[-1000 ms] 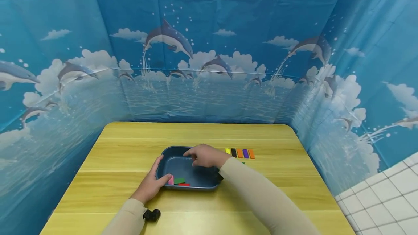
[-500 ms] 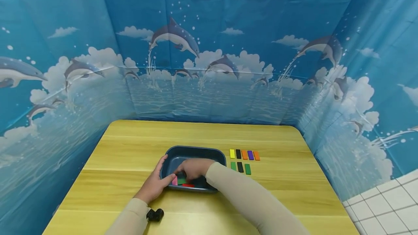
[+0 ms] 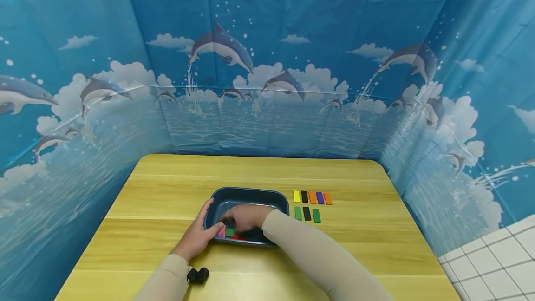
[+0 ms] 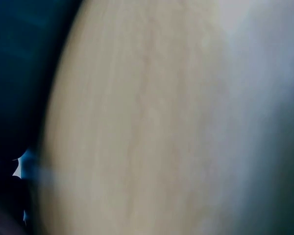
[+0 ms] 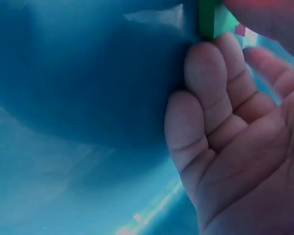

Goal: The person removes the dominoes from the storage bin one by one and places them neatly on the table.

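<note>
On a yellowish wooden table, a dark blue tray with rounded corners is sitting near the middle. Past its 12 o'clock rim, wood is running on to the table's far edge, where a blue dolphin curtain is hanging. More wood is stretching away at 9 o'clock and, beyond two rows of coloured blocks, at 3 o'clock. The left hand is resting on the tray's 8 o'clock corner, thumb and forefinger spread apart along the rim. Inside the tray, the right hand is bending its fingers downward; I cannot tell whether they are pinching anything. At the tray's 7 o'clock side, a pink block, a green block and a partly hidden red block are lying close together. In the right wrist view, the green one is showing straight edges right by the fingertips.
</note>
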`<state>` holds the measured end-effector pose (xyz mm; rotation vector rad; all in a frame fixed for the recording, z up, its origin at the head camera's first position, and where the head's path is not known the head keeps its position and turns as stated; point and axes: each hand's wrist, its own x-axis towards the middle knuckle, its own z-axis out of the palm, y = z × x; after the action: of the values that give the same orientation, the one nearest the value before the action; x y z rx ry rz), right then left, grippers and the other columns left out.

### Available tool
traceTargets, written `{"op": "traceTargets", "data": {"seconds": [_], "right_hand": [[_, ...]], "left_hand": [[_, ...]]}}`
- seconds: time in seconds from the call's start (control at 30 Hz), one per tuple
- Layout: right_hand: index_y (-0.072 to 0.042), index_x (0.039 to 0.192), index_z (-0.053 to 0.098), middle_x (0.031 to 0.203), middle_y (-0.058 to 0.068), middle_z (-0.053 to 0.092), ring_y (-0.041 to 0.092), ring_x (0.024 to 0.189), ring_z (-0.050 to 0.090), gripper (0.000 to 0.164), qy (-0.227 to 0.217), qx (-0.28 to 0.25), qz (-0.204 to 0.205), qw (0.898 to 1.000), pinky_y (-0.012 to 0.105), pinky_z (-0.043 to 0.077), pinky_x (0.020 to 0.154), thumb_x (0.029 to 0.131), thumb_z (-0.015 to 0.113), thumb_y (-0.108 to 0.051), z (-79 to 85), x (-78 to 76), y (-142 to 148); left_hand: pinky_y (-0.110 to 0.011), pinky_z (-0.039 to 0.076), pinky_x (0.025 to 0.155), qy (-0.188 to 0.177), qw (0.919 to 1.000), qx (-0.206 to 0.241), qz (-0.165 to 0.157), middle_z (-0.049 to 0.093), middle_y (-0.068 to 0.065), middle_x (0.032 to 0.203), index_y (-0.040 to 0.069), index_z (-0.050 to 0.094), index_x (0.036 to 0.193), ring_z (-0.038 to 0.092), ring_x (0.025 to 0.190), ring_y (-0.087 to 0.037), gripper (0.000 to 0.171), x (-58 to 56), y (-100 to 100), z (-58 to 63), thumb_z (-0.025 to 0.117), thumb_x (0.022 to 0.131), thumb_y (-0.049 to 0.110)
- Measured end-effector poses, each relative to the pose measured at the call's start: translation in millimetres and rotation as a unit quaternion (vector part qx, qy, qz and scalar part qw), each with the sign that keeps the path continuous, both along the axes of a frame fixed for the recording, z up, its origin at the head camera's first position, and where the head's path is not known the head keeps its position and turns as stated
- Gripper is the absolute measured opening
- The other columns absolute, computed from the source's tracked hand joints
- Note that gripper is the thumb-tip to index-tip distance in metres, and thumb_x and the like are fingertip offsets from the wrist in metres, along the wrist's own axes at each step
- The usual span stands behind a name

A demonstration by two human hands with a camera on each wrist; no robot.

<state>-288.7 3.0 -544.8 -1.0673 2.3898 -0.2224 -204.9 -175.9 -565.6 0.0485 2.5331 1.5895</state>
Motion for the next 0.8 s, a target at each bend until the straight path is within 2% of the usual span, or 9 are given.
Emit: {"op": "traceTargets", "data": {"seconds": [0.07, 0.17, 0.4, 0.47, 0.57, 0.7, 0.8], "right_hand": [[-0.033, 0.127, 0.053, 0.089, -0.01, 0.057, 0.008, 0.073, 0.052, 0.052, 0.004, 0.006, -0.025, 1.0, 0.022, 0.047, 0.068, 0.08, 0.072, -0.021, 0.2, -0.1, 1], [-0.033, 0.123, 0.054, 0.082, -0.009, 0.054, 0.009, 0.071, 0.052, 0.048, 0.007, 0.011, -0.046, 0.999, 0.024, 0.045, 0.064, 0.08, 0.072, -0.027, -0.8, -1.0, 3], [-0.032, 0.114, 0.057, 0.078, -0.009, 0.055, 0.007, 0.067, 0.052, 0.042, -0.013, -0.006, -0.028, 1.0, 0.023, 0.045, 0.059, 0.077, 0.074, -0.021, 0.5, -2.7, 9], [-0.031, 0.109, 0.059, 0.077, -0.009, 0.055, 0.007, 0.067, 0.051, 0.038, -0.017, -0.004, -0.023, 1.0, 0.023, 0.045, 0.059, 0.077, 0.075, -0.02, 1.6, -2.7, 10], [-0.031, 0.104, 0.061, 0.08, -0.011, 0.056, 0.007, 0.069, 0.052, 0.033, -0.013, -0.001, -0.016, 1.0, 0.022, 0.045, 0.063, 0.077, 0.075, -0.018, 3.3, -2.3, 10], [-0.032, 0.107, 0.062, 0.085, -0.012, 0.057, 0.006, 0.071, 0.052, 0.034, -0.006, 0.001, -0.011, 1.0, 0.021, 0.045, 0.065, 0.078, 0.074, -0.018, 3.9, -1.9, 10], [-0.033, 0.11, 0.062, 0.085, -0.012, 0.057, 0.006, 0.069, 0.053, 0.037, -0.012, -0.003, -0.015, 1.0, 0.021, 0.046, 0.064, 0.078, 0.074, -0.019, 2.2, -1.8, 10]], "left_hand": [[-0.066, 0.023, 0.102, -0.005, 1.0, 0.0, -0.002, 0.016, -0.006, 0.155, 0.038, 0.015, 0.147, 0.021, 0.138, -0.041, 0.078, 3.5, 2, 8.7, 0.062, 0.085, 0.046], [-0.066, 0.024, 0.102, -0.009, 0.9999, -0.008, -0.004, 0.017, -0.007, 0.155, 0.036, 0.014, 0.147, 0.023, 0.137, -0.041, 0.079, 6.3, 3, 14.6, 0.061, 0.085, 0.048], [-0.065, 0.023, 0.103, -0.007, 0.9999, -0.008, -0.004, 0.017, -0.006, 0.155, 0.036, 0.014, 0.147, 0.022, 0.138, -0.04, 0.079, 6.4, 4, 15.2, 0.061, 0.085, 0.048], [-0.066, 0.022, 0.103, -0.007, 1.0, -0.003, -0.003, 0.016, -0.005, 0.155, 0.038, 0.015, 0.147, 0.021, 0.138, -0.04, 0.078, 4.8, 2, 11.4, 0.062, 0.085, 0.047], [-0.066, 0.021, 0.103, -0.003, 1.0, -0.001, 0.002, 0.016, -0.003, 0.155, 0.043, 0.014, 0.145, 0.02, 0.139, -0.039, 0.076, 0.1, -1, -1.4, 0.062, 0.086, 0.044], [-0.067, 0.023, 0.102, 0.003, 0.9999, -0.011, 0.008, 0.016, 0.0, 0.154, 0.051, 0.013, 0.141, 0.021, 0.139, -0.039, 0.074, -5.2, -4, -18.2, 0.061, 0.086, 0.044], [-0.066, 0.024, 0.102, 0.001, 0.9998, -0.016, 0.014, 0.017, 0.002, 0.154, 0.054, 0.012, 0.14, 0.023, 0.138, -0.038, 0.074, -6.7, -5, -23.2, 0.061, 0.085, 0.047]]}}
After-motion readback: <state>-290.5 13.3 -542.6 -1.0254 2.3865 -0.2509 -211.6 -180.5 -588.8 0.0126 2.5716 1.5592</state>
